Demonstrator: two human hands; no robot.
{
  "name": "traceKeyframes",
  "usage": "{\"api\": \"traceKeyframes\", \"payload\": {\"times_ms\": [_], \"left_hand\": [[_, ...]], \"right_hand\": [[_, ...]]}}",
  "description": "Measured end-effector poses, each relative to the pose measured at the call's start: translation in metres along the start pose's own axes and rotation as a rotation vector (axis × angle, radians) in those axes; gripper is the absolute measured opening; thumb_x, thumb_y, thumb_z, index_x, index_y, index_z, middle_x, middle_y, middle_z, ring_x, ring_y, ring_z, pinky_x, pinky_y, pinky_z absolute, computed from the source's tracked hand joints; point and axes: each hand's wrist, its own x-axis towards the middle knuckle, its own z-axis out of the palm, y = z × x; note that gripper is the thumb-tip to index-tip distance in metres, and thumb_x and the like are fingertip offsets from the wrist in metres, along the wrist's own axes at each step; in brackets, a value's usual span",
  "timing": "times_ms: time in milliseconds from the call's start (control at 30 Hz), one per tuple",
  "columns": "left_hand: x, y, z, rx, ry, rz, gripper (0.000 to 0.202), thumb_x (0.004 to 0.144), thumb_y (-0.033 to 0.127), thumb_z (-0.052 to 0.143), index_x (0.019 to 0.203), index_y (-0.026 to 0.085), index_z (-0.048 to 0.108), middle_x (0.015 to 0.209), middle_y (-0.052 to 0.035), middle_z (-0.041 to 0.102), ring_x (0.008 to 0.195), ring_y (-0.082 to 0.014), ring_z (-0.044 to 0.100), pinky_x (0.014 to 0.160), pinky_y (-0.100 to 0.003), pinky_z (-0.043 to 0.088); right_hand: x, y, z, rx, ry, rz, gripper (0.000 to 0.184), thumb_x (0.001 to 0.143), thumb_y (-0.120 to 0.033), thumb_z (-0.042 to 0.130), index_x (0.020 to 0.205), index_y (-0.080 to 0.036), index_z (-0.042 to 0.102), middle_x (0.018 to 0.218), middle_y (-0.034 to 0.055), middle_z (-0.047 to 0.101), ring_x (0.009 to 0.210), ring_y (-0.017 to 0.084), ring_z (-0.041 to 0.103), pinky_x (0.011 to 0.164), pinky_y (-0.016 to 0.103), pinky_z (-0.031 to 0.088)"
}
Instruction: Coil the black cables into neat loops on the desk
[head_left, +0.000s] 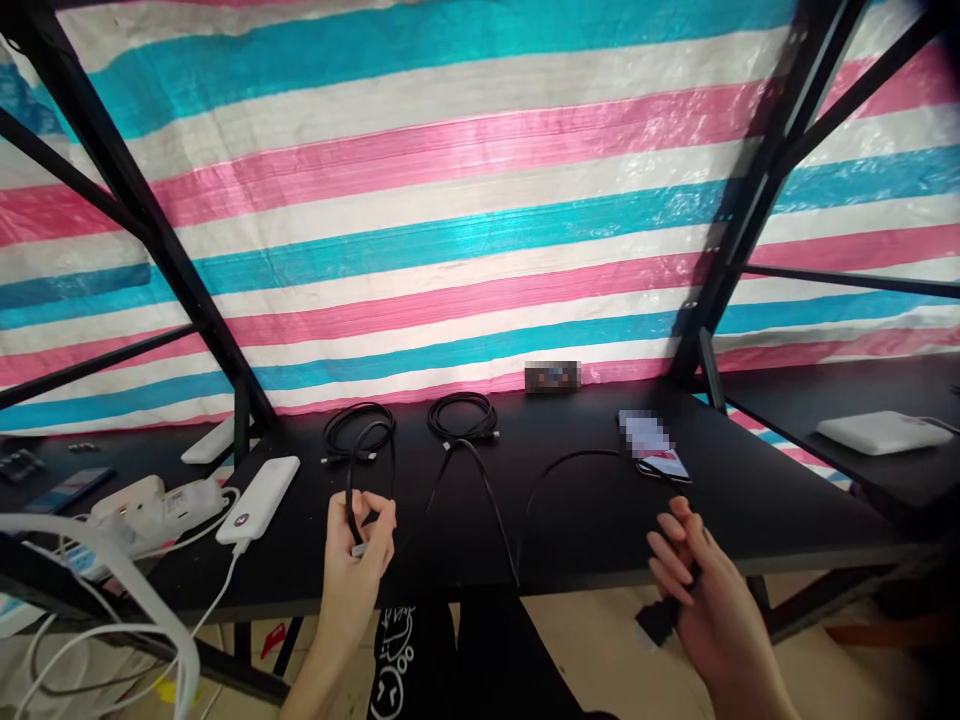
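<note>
My left hand [358,540] is closed on one end of a black cable [491,485], its small metal-tipped plug showing at the palm. From there the cable loops up and lies in loose waves over the black table [577,540]. Its other stretch runs to my right hand [697,590], whose fingers are curled round it beyond the table's front edge. A dark plug [657,622] sticks out below those fingers. Two coiled black cables, a left coil [360,408] and a right coil [463,400], lie near the back. A phone [654,448] with a lit screen lies just beyond my right hand.
A white power bank [259,497] with a white cable plugged in lies at left, beside a white power strip [176,515]. A small dark box [553,377] stands at the back edge. Black metal posts frame both sides. Another white device [881,432] rests on the right-hand table.
</note>
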Motion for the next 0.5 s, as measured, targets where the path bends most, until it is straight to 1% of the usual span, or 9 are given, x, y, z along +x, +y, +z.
{"api": "traceKeyframes", "payload": {"times_ms": [67, 133, 167, 233, 333, 433, 500], "left_hand": [[0.006, -0.004, -0.002, 0.049, 0.025, 0.018, 0.033, 0.078, 0.033, 0.059, 0.074, 0.022, 0.029, 0.069, 0.0076, 0.042, 0.043, -0.0015, 0.029, 0.039, -0.014, 0.026], [0.010, -0.008, -0.004, 0.097, 0.036, 0.042, 0.034, 0.076, 0.030, 0.063, 0.074, 0.022, 0.030, 0.068, 0.0074, 0.040, 0.047, -0.0027, 0.032, 0.044, -0.014, 0.031], [0.011, -0.009, -0.004, 0.108, 0.022, 0.040, 0.034, 0.075, 0.029, 0.063, 0.074, 0.022, 0.030, 0.068, 0.0072, 0.041, 0.049, -0.0030, 0.033, 0.045, -0.014, 0.031], [0.009, -0.011, -0.002, 0.095, -0.046, 0.006, 0.032, 0.076, 0.030, 0.061, 0.076, 0.022, 0.030, 0.071, 0.0067, 0.043, 0.048, -0.0033, 0.031, 0.045, -0.015, 0.030], [0.003, -0.014, 0.004, 0.112, -0.172, -0.043, 0.021, 0.080, 0.030, 0.056, 0.082, 0.024, 0.035, 0.076, 0.0047, 0.046, 0.049, -0.0052, 0.033, 0.045, -0.017, 0.032], [-0.001, -0.020, 0.012, 0.198, -0.238, -0.008, 0.011, 0.082, 0.025, 0.053, 0.089, 0.025, 0.044, 0.079, 0.0014, 0.047, 0.056, -0.0083, 0.041, 0.053, -0.020, 0.039], [0.001, -0.026, 0.013, 0.218, -0.280, 0.004, 0.011, 0.082, 0.023, 0.051, 0.092, 0.025, 0.048, 0.086, -0.0016, 0.052, 0.062, -0.0098, 0.046, 0.060, -0.023, 0.043]], "right_hand": [[0.001, -0.002, -0.001, -0.016, 0.009, -0.028, 0.027, 0.070, -0.043, 0.070, 0.085, -0.022, 0.060, 0.065, -0.0063, 0.035, 0.040, 0.002, 0.020, 0.027, 0.012, 0.020], [0.002, -0.001, 0.000, -0.078, 0.010, -0.043, 0.028, 0.070, -0.044, 0.069, 0.087, -0.023, 0.061, 0.065, -0.0054, 0.038, 0.039, 0.002, 0.023, 0.026, 0.013, 0.019], [0.002, 0.001, 0.003, -0.121, 0.006, -0.041, 0.031, 0.070, -0.045, 0.068, 0.090, -0.023, 0.062, 0.065, -0.0048, 0.041, 0.038, 0.002, 0.025, 0.026, 0.014, 0.018], [0.002, 0.008, 0.009, -0.217, -0.023, -0.014, 0.037, 0.070, -0.049, 0.067, 0.096, -0.023, 0.062, 0.067, -0.0031, 0.048, 0.037, 0.003, 0.029, 0.025, 0.014, 0.018], [0.000, 0.023, 0.024, -0.340, -0.120, 0.073, 0.046, 0.072, -0.056, 0.062, 0.103, -0.022, 0.060, 0.075, 0.0008, 0.057, 0.036, 0.004, 0.035, 0.024, 0.015, 0.020], [0.000, 0.039, 0.039, -0.433, -0.234, 0.161, 0.050, 0.074, -0.060, 0.057, 0.107, -0.022, 0.057, 0.086, 0.0060, 0.062, 0.038, 0.006, 0.040, 0.023, 0.016, 0.022], [0.002, 0.045, 0.046, -0.455, -0.250, 0.173, 0.050, 0.075, -0.061, 0.055, 0.107, -0.022, 0.057, 0.087, 0.0067, 0.063, 0.037, 0.006, 0.041, 0.023, 0.016, 0.021]]}}
